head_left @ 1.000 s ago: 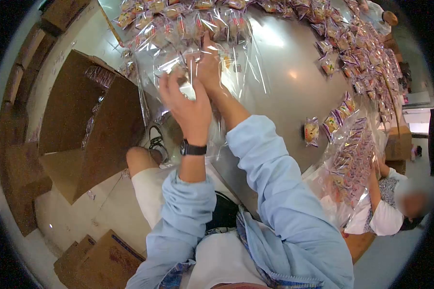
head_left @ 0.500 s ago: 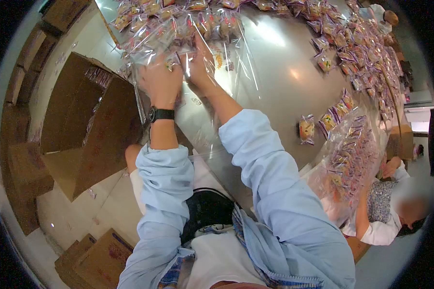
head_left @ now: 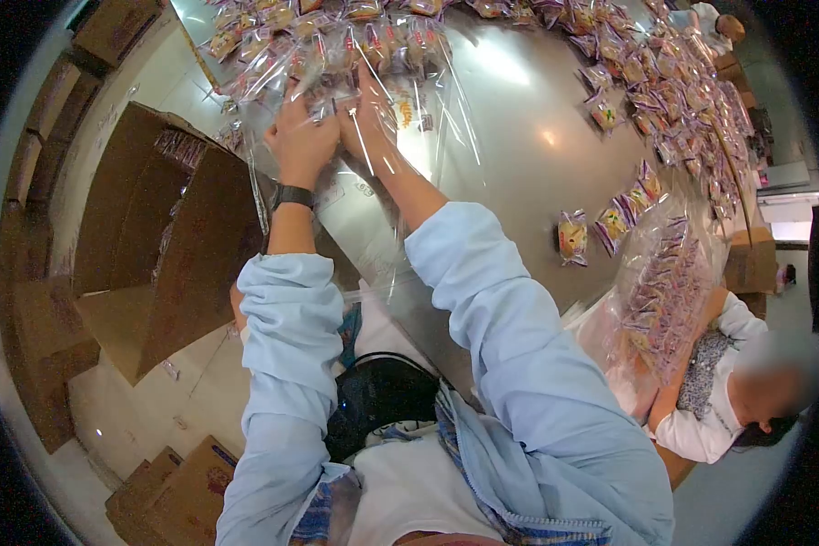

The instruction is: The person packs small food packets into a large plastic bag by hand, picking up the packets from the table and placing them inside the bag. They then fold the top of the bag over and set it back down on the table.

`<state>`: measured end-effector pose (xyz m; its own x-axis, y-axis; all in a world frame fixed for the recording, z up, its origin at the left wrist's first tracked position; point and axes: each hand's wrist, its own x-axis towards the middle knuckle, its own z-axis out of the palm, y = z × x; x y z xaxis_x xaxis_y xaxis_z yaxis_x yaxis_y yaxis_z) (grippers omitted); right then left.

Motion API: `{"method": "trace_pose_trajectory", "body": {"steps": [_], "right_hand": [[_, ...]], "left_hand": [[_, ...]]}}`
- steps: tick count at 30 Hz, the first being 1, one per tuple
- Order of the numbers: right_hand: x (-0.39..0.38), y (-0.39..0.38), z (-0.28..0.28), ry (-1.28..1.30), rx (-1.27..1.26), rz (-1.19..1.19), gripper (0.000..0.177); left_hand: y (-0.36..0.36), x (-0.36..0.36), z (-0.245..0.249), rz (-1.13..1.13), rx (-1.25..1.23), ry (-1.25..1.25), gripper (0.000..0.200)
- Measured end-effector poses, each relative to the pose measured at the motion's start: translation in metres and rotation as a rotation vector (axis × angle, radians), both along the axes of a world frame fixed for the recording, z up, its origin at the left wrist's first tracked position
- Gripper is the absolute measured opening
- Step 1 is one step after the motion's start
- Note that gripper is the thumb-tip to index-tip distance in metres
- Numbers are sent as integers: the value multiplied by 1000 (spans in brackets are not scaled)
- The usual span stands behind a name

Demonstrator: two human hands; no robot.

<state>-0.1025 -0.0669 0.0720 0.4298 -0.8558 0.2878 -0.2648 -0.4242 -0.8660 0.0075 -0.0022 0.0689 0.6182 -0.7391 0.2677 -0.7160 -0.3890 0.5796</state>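
Both of my hands reach inside a large clear plastic bag (head_left: 446, 136) lying on the metal table. My left hand (head_left: 302, 136), with a dark watch at the wrist, is curled at a small wrapped snack packet (head_left: 321, 109), partly hidden by glare on the film. Close beside it, my right hand (head_left: 367, 123) has its index finger stretched forward, its tip right at a row of wrapped snack packets (head_left: 378, 45) in the bag's far part. Orange print shows on the film just right of this hand.
More wrapped snacks are heaped along the table's far and right sides (head_left: 646, 82). A few loose packets (head_left: 572, 238) lie nearer. At right, a person (head_left: 714, 382) sits by a filled clear bag (head_left: 664, 300). An open cardboard box (head_left: 205, 218) stands left of the table; further boxes (head_left: 187, 491) lie around.
Both hands and forearms have shifted slightly left and a little away within the bag. At right, the person's arm and the filled bag have moved slightly.
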Motion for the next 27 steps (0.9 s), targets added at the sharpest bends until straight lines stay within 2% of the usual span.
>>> {"method": "trace_pose_trajectory", "body": {"steps": [4, 7, 10, 11, 14, 15, 18, 19, 20, 23, 27], "right_hand": [[5, -4, -8, 35, -17, -32, 81], [9, -2, -17, -64, -48, -43, 79], [9, -6, -18, 66, -116, -79, 77], [10, -6, -17, 77, -14, -62, 77], [9, 1, -11, 105, -123, -112, 77], [10, -1, -14, 38, -179, -108, 77], [13, -4, -22, 142, -93, -111, 79], [14, -5, -23, 125, -197, -128, 82], [13, -5, -25, 112, -171, -110, 83], [10, -3, -21, 102, -105, -79, 83], [10, -3, -24, 60, -183, -101, 83]], "left_hand": [[2, -4, 6, -3, -38, 118, 79], [2, -3, 6, -15, -107, 153, 88], [3, 1, 8, -49, -73, 195, 94], [5, 3, 10, -64, -37, 220, 95], [7, 1, 16, -80, -50, 212, 98], [5, 3, 11, -100, -88, 228, 97], [3, 7, 4, -149, -162, 303, 95], [4, 6, 8, -155, -163, 343, 95], [5, 5, 11, -160, -163, 383, 94], [2, 7, 2, -168, -221, 316, 94], [1, 10, -3, -167, -211, 272, 96]]}}
